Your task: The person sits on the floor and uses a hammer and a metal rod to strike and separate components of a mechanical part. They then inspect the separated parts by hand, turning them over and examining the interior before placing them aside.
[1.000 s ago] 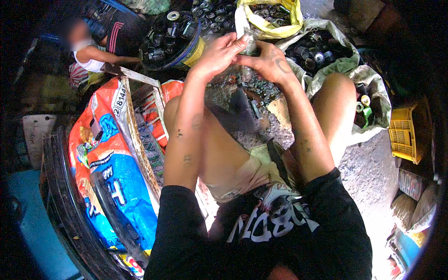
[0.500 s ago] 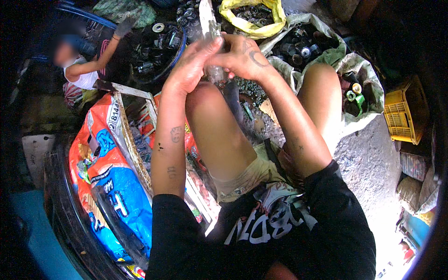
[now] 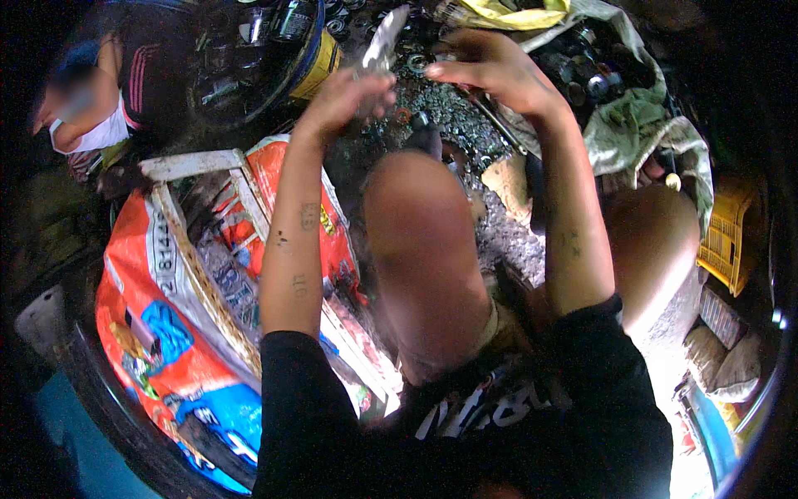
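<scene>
Above the bent knee, my left hand is closed around the lower end of a silvery blade-shaped piece; its pointed end sticks up and away from me. Motion blurs my left fingers, and whether the piece has a handle is hidden. My right hand hangs apart to the right, fingers spread and slightly curled, with nothing visible in it. Beneath both hands lies a ground littered with small shiny scraps. A flat tan piece lies on the ground between my legs.
At the far left stands a round tub of dark cylindrical parts, with another person beyond it. Open sacks of similar parts stand at the right, near a yellow crate. A worn white frame rests beside an orange-blue sack.
My right hand has come away from my left and moved right, its fingers now spread. The blade-shaped piece stays with my left hand, now tilted to the right. The view has shifted.
</scene>
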Tool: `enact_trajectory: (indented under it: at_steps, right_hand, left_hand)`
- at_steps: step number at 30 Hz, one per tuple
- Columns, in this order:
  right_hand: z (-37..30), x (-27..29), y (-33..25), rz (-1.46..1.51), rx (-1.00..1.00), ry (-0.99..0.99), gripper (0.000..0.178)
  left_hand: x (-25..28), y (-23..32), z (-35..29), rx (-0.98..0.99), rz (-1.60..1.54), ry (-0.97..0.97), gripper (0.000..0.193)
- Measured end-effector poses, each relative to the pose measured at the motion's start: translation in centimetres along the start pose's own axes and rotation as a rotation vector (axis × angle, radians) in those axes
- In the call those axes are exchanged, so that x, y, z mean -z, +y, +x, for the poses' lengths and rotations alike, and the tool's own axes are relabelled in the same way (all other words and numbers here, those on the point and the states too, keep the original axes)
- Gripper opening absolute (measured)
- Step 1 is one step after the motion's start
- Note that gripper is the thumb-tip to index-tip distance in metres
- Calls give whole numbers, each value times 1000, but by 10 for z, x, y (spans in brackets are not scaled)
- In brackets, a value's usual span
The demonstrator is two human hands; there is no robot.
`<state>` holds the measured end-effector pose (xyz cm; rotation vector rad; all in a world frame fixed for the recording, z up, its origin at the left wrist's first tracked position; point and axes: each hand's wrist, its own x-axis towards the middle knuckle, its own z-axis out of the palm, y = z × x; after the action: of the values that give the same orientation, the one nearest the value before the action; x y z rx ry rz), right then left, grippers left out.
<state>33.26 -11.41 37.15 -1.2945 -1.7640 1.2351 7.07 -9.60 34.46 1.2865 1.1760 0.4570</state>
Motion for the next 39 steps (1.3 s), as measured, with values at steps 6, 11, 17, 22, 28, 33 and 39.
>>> enact_trajectory:
  at_steps: [6, 11, 17, 22, 28, 33, 39]
  right_hand:
    - [-14, -75, 216, 132, -651, 303, 43]
    - [-41, -97, 346, -496, -627, 275, 48]
    - [-50, -91, 433, -778, -730, 99, 50]
    - [-33, -95, 413, -879, -824, 57, 50]
    - [-46, -108, 368, -724, -1008, 84, 61]
    - [-72, -143, 304, -341, -749, 422, 47]
    - [-82, -175, 250, 88, -851, 422, 36]
  left_hand:
    - [14, -163, 80, 336, 149, -57, 29]
    - [-1, -229, 124, 446, 113, -74, 31]
    - [-11, -249, 142, 166, 656, 42, 53]
    - [-18, -264, 145, 221, 930, -16, 46]
    - [-31, -284, 138, 157, 921, 10, 47]
    - [-35, -293, 138, 153, 883, 35, 47]
    - [-34, -282, 138, 157, 932, 74, 41]
